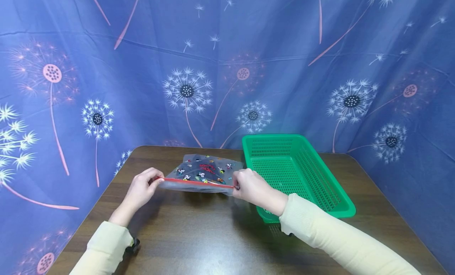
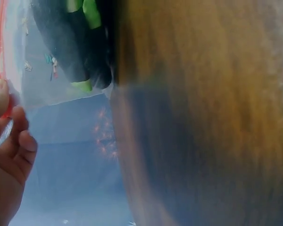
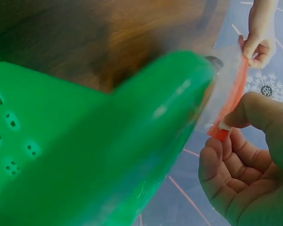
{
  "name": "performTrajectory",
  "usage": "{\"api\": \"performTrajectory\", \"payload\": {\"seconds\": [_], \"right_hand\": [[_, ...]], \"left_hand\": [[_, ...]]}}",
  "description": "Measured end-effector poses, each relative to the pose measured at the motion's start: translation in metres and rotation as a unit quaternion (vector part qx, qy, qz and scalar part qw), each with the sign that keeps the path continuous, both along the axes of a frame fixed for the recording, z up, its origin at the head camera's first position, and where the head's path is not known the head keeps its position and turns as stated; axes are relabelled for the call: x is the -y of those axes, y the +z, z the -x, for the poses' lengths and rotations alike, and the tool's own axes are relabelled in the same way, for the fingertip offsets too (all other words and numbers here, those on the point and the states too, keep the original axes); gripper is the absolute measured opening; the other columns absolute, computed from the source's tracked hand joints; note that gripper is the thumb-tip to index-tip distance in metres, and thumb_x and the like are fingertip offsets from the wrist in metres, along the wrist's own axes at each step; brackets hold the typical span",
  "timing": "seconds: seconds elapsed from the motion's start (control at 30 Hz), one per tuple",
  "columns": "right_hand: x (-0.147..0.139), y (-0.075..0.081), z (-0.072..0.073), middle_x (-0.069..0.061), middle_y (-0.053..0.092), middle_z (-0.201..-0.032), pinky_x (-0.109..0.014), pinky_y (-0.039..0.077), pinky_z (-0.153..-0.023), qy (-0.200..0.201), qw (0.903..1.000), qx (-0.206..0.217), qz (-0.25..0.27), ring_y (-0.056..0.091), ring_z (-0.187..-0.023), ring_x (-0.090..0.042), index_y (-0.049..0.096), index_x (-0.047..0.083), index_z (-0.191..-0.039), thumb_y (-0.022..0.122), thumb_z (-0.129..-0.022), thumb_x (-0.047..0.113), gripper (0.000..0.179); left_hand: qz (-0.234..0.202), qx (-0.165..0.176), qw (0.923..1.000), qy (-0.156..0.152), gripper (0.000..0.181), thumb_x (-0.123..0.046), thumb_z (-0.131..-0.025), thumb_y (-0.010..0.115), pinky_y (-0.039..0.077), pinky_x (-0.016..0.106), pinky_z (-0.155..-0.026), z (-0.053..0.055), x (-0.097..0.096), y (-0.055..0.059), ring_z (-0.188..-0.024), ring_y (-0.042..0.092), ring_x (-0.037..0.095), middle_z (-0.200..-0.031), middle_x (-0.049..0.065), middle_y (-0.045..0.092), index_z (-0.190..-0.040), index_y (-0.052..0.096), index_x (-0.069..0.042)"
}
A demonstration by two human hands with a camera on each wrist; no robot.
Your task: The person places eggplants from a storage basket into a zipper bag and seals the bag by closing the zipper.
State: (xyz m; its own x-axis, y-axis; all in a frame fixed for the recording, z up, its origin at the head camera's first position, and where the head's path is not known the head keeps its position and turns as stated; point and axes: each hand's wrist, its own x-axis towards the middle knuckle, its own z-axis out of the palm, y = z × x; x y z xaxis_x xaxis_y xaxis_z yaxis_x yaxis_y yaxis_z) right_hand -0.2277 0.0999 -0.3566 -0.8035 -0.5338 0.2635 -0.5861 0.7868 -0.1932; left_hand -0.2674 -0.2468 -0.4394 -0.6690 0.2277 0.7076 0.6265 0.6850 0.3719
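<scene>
A clear zip bag [image 1: 204, 170] with small cartoon prints and a red zip strip along its mouth is stretched between both hands, close over the table. My left hand [image 1: 139, 188] pinches the strip's left end between thumb and fingers. At the other end my right hand [image 1: 253, 186] pinches the red strip; in the right wrist view a small white slider [image 3: 224, 126] shows under its thumb. Through the plastic, the left wrist view shows a dark item with lime-green patches [image 2: 75, 42] inside the bag; its kind is unclear.
A green plastic basket [image 1: 328, 184] with slotted walls stands on the right, its near left side close beside the right hand. Beneath lies a brown wooden table [image 1: 185, 231]. A blue dandelion-print cloth [image 1: 142, 85] hangs behind it.
</scene>
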Motion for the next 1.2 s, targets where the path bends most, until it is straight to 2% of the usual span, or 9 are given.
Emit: {"api": "performTrajectory", "payload": {"seconds": [0.1, 0.27, 0.4, 0.77, 0.87, 1.0, 1.07, 1.2], "right_hand": [[0.000, 0.000, -0.003, 0.002, 0.056, -0.063, -0.017, 0.039, -0.046, -0.004, 0.9997, 0.002, -0.026, 0.045, -0.051, -0.006, 0.059, 0.009, -0.069, 0.076, -0.071, 0.008, 0.017], [0.001, -0.001, -0.004, -0.001, 0.058, -0.065, -0.020, 0.044, -0.049, -0.007, 0.9984, 0.001, -0.055, 0.051, -0.055, -0.009, 0.059, 0.009, -0.069, 0.078, -0.071, 0.008, 0.020], [0.004, -0.003, -0.001, -0.004, 0.061, -0.068, -0.025, 0.049, -0.053, -0.006, 0.9961, -0.021, -0.085, 0.056, -0.059, -0.012, 0.061, 0.006, -0.072, 0.078, -0.072, 0.008, 0.017], [0.006, -0.017, 0.003, -0.005, 0.061, -0.067, -0.031, 0.050, -0.052, -0.006, 0.9884, -0.086, -0.125, 0.060, -0.061, -0.017, 0.064, 0.006, -0.073, 0.074, -0.073, 0.006, 0.010], [0.005, -0.020, 0.003, -0.005, 0.063, -0.069, -0.031, 0.051, -0.051, -0.003, 0.9844, -0.105, -0.141, 0.062, -0.061, -0.017, 0.066, 0.006, -0.076, 0.076, -0.073, 0.009, 0.011], [0.001, -0.022, 0.000, -0.005, 0.062, -0.068, -0.032, 0.051, -0.051, -0.003, 0.9814, -0.112, -0.155, 0.062, -0.061, -0.017, 0.064, 0.008, -0.074, 0.076, -0.073, 0.010, 0.012], [-0.001, -0.022, -0.002, -0.004, 0.060, -0.067, -0.031, 0.049, -0.050, 0.002, 0.9834, -0.108, -0.145, 0.061, -0.060, -0.016, 0.062, 0.008, -0.071, 0.074, -0.073, 0.007, 0.012], [-0.006, -0.019, -0.005, -0.002, 0.059, -0.066, -0.027, 0.047, -0.049, 0.027, 0.9895, -0.104, -0.097, 0.060, -0.060, -0.015, 0.060, 0.008, -0.068, 0.069, -0.074, -0.002, 0.014]], "left_hand": [[0.021, 0.025, 0.9994, 0.009, 0.017, -0.003, -0.076, 0.074, 0.038, 0.021, -0.058, -0.002, -0.003, -0.004, -0.064, 0.045, 0.004, -0.077, -0.007, 0.057, -0.078, 0.063, -0.015], [0.039, 0.065, 0.9971, -0.003, 0.013, -0.003, -0.078, 0.072, 0.042, 0.025, -0.058, -0.003, -0.007, -0.005, -0.065, 0.048, 0.006, -0.079, -0.005, 0.058, -0.080, 0.064, -0.013], [0.046, 0.094, 0.9945, -0.008, 0.012, -0.002, -0.078, 0.072, 0.044, 0.024, -0.060, -0.004, -0.007, -0.006, -0.066, 0.049, 0.005, -0.079, -0.005, 0.057, -0.080, 0.064, -0.012], [0.084, 0.121, 0.9890, -0.012, 0.017, -0.006, -0.076, 0.075, 0.039, 0.025, -0.060, -0.016, -0.006, -0.012, -0.066, 0.045, 0.006, -0.075, -0.010, 0.054, -0.078, 0.063, -0.018], [0.093, 0.148, 0.9843, -0.027, 0.017, -0.006, -0.076, 0.075, 0.041, 0.024, -0.060, -0.018, -0.005, -0.016, -0.066, 0.045, 0.003, -0.074, -0.012, 0.053, -0.076, 0.063, -0.019], [0.114, 0.186, 0.9736, -0.068, 0.018, -0.007, -0.076, 0.075, 0.042, 0.022, -0.061, -0.021, -0.006, -0.018, -0.066, 0.046, 0.000, -0.072, -0.014, 0.054, -0.074, 0.063, -0.021], [0.125, 0.198, 0.9686, -0.083, 0.018, -0.008, -0.076, 0.075, 0.042, 0.022, -0.060, -0.021, -0.007, -0.016, -0.066, 0.046, -0.001, -0.072, -0.014, 0.054, -0.073, 0.063, -0.021], [0.138, 0.219, 0.9616, -0.090, 0.015, -0.009, -0.076, 0.075, 0.043, 0.023, -0.062, -0.022, -0.013, -0.009, -0.067, 0.048, 0.000, -0.073, -0.014, 0.055, -0.075, 0.066, -0.020]]}}
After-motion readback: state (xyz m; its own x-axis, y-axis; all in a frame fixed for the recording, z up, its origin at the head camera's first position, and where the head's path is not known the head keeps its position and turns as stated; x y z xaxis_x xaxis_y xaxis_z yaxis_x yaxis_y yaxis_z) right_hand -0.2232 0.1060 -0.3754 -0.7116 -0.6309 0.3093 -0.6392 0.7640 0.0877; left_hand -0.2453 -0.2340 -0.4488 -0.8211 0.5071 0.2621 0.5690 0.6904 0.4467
